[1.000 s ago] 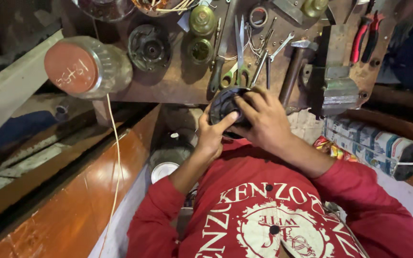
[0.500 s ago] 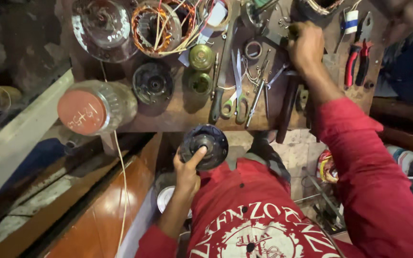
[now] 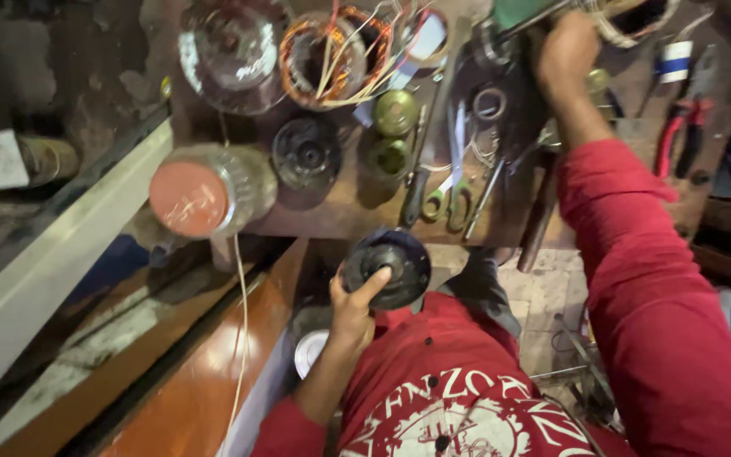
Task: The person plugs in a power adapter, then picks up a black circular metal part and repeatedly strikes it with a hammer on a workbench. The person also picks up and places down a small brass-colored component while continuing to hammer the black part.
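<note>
Fingers [image 3: 371, 283] of left hand [image 3: 350, 311] gripping black disc [image 3: 387, 267], held off surface [image 3: 340, 207] near chest. Right hand [image 3: 564, 52] reaching among far tools, grip unclear. Disc picked up; scissors [image 3: 450, 199] untouched.

Cluttered wooden workbench [image 3: 332, 216], orange wooden plank [image 3: 205, 381] (dim light), tiled floor [image 3: 543, 296]
</note>
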